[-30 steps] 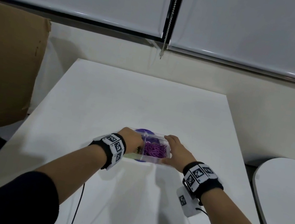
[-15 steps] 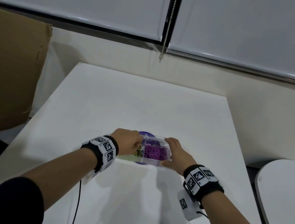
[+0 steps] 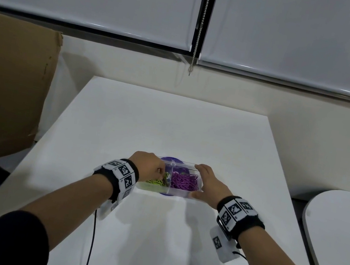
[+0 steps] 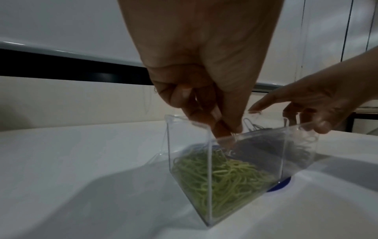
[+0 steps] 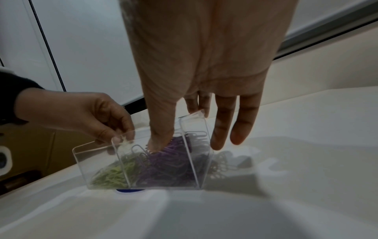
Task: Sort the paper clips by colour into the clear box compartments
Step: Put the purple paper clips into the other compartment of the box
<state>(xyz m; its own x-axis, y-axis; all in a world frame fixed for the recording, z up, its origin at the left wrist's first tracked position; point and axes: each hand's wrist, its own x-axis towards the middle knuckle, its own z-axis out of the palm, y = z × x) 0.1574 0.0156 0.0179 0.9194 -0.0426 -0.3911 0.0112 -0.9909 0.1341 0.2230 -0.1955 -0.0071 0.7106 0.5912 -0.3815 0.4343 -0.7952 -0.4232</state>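
A clear box (image 3: 173,192) with two compartments stands on the white table (image 3: 171,120), over a blue round disc (image 3: 171,160). Green paper clips (image 3: 154,181) fill the left compartment and purple paper clips (image 3: 184,181) the right. My left hand (image 3: 162,173) reaches into the green side beside the divider, its fingertips bunched on a green clip. My right hand (image 3: 209,182) holds the box's right end, thumb on the near side and fingers round the far corner. The left wrist view shows the box (image 4: 209,177), the green clips (image 4: 225,174) and my left hand (image 4: 220,127). The right wrist view shows the box (image 5: 163,181) and my right hand (image 5: 190,139).
A brown cardboard sheet (image 3: 8,86) leans beyond the table's left edge. A second white rounded table (image 3: 338,229) stands to the right. A blind cord (image 3: 199,32) hangs at the back wall. Wrist-camera cables (image 3: 90,245) trail over the near table.
My left hand has shifted from the box's left end to over the green compartment, fingertips dipping in by the divider. My right hand keeps its hold on the right end.
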